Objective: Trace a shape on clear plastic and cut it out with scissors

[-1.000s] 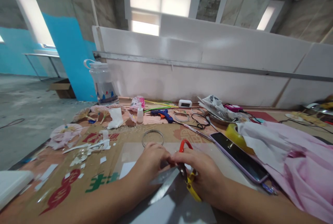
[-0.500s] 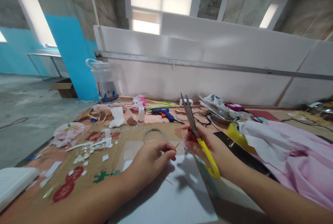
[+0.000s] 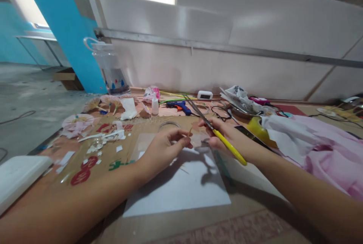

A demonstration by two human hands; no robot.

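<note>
My left hand [image 3: 172, 144] pinches a short, thin wooden stick [image 3: 190, 131] between thumb and fingertips, above a white sheet of paper [image 3: 176, 191]. To its right, my right hand [image 3: 227, 138] holds scissors with yellow handles [image 3: 231, 149]. Their blades point up and to the left, past the fingers, and look nearly closed. On the paper lie small thin stick pieces [image 3: 183, 169], under the left hand. Just behind the left hand rests a metal ring [image 3: 169, 124], partly hidden by it.
Behind my hands lie a blue glue gun [image 3: 181, 107], a small white bottle [image 3: 154, 105] and a water jug [image 3: 112, 70]. Paper scraps and pale pink round fans [image 3: 78, 123] are at left. At right are yellow tape [image 3: 259, 130] and pink cloth [image 3: 326, 142].
The camera view has tilted down, so the table things sit higher in view. The scissors have swung to a flatter slant, blades leaning further left. The left hand still pinches the stick.
</note>
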